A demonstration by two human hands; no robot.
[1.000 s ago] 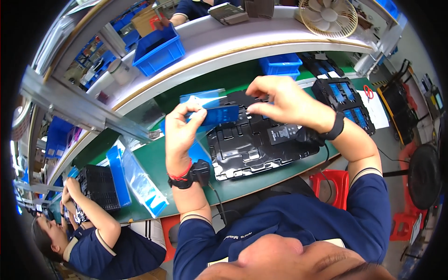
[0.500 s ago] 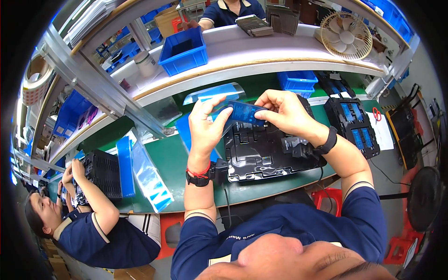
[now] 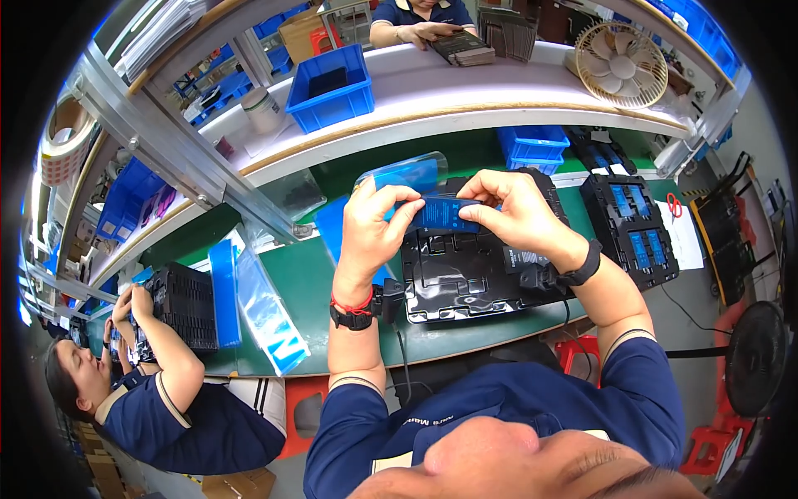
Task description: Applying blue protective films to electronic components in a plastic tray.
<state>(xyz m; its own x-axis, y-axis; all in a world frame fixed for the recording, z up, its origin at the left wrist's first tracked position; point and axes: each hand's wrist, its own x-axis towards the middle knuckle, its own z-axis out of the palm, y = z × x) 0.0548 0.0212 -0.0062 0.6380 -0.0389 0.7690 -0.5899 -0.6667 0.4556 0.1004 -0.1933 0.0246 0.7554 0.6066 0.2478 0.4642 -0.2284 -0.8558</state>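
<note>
Between my two hands, over a black molded tray, is a thin flat battery with a blue face and fine print. My left hand pinches its left end between thumb and index finger. My right hand pinches the right end in the same way. Another dark labelled battery lies in the tray, partly hidden by my right wrist. Just behind my left fingers is a curved blue-and-clear film; whether my left hand touches it, I cannot tell.
Blue film strips and clear film lie left on the green bench. At right stand a black tray with blue pieces and red scissors. A co-worker sits left; another person works across the shelf.
The battery has gone from tilted to nearly level, and my left hand has moved slightly right along it. The film behind has shifted right. The person across now reaches to the stacked dark cards.
</note>
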